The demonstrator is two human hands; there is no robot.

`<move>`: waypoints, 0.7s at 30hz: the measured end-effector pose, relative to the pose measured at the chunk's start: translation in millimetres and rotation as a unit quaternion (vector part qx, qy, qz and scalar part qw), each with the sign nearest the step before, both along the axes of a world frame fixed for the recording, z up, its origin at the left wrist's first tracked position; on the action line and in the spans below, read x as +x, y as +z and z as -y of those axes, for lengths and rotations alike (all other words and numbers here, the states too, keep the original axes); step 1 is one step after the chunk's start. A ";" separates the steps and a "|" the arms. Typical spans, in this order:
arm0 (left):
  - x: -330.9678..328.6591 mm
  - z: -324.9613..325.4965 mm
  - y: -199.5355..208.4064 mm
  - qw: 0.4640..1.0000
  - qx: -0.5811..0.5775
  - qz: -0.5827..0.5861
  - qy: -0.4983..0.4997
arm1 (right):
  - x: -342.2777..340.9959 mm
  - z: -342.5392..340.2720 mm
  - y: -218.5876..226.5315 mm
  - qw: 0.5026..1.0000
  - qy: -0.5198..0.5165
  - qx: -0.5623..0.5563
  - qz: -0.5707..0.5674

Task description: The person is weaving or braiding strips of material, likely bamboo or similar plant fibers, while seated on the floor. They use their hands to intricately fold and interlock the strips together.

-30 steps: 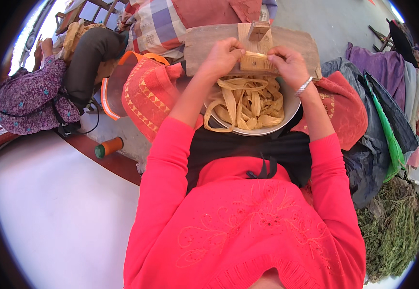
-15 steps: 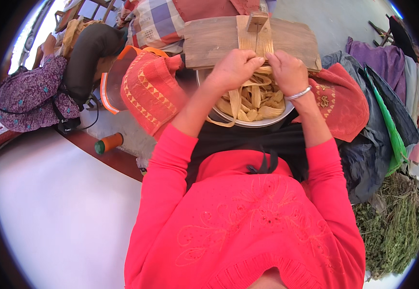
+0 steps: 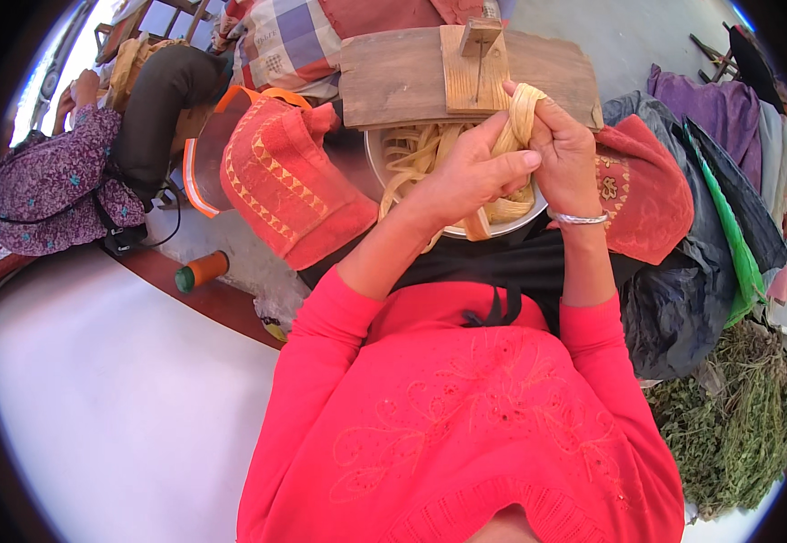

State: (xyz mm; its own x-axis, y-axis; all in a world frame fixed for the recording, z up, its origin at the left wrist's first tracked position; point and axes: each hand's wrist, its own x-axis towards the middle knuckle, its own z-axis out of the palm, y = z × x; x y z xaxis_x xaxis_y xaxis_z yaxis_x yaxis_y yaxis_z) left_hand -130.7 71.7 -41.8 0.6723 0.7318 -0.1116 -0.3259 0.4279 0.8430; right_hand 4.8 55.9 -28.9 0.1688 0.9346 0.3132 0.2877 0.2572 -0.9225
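Observation:
A pale straw-coloured flat strip point(image 3: 522, 113) loops over the fingers of my right hand point(image 3: 564, 136), which is closed on it. My left hand point(image 3: 479, 167) is pinched against the strip close by, its thumb pointing toward my right palm. Both hands sit above a white bowl point(image 3: 377, 167) holding a tangle of similar strips point(image 3: 407, 149). What the strip is made of I cannot make out for certain. Beyond my hands lies a wooden board point(image 3: 389, 81). On it is a small lighter block point(image 3: 466, 81) with a thin metal pin and a raised wooden piece point(image 3: 481, 34).
Red cloths point(image 3: 276, 172) point(image 3: 651, 190) flank the bowl. An orange and green roll point(image 3: 202, 271) lies on the floor at left. Another person in a purple patterned sleeve point(image 3: 54, 199) sits at far left. Dark plastic sheeting point(image 3: 674, 317) and dried plants point(image 3: 737, 425) are at right.
Both hands have drawn back from the block on the board, and the strip is now looped around my right fingers. My left hand has moved slightly right and nearer me.

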 end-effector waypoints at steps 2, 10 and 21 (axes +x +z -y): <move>6.2 2.2 -10.1 0.999 -0.043 0.024 0.022 | 6.7 4.5 -9.0 0.989 -0.057 -0.050 0.125; -1.5 -3.2 -32.8 0.822 0.420 -0.366 0.118 | 23.8 10.3 -31.4 0.963 -0.035 -0.084 0.256; -8.9 11.5 -27.4 0.766 0.541 -0.308 0.160 | 27.5 33.6 -67.5 0.799 0.216 -0.312 -0.467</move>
